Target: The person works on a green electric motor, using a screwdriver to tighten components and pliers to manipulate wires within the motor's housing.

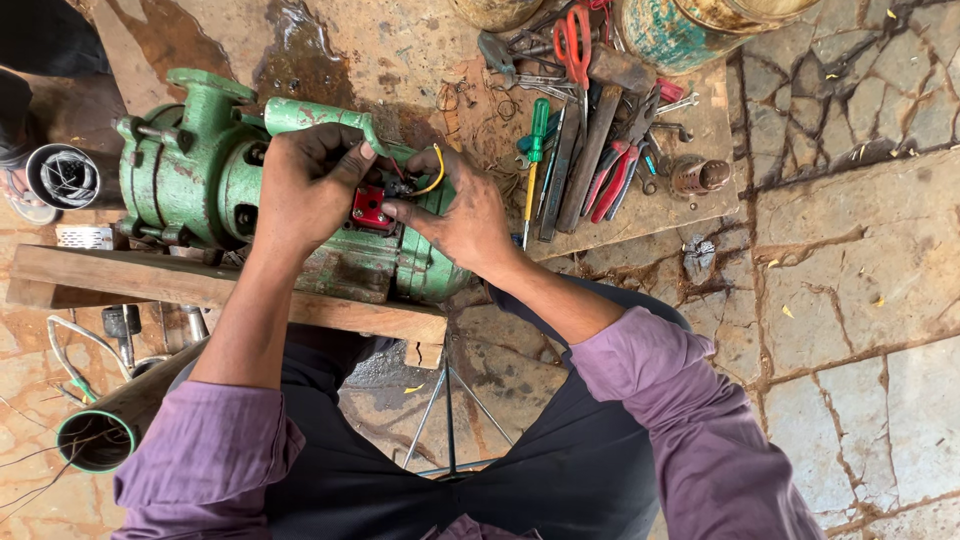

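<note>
Green electric motor pump (pixel 200 180), cast body, paint worn; lies on its side on a wooden plank (pixel 150 285), left of centre.

Left hand (pixel 305 185): fingers curled down over the pump's terminal area, thumb tip beside a small red terminal block (pixel 370 208); whether it grips anything beneath the palm cannot be told.

Right hand (pixel 460 215): thumb and forefinger pinched at the same terminal block, a yellow wire (pixel 437 172) looping over the forefinger.

Sleeves: purple, pushed up both forearms.

Right of the hands, on a stained board (pixel 400 50): green-handled screwdriver (pixel 537 135), flat files, red-handled pliers (pixel 615 175), red-handled scissors (pixel 575 40) farther off, spanners and loose wire.

Far right: cracked stone paving (pixel 850 250).

Near left: open-ended metal pipe (pixel 100 435).

Far left: cylindrical can (pixel 62 177) holding wire, just beside the pump.
</note>
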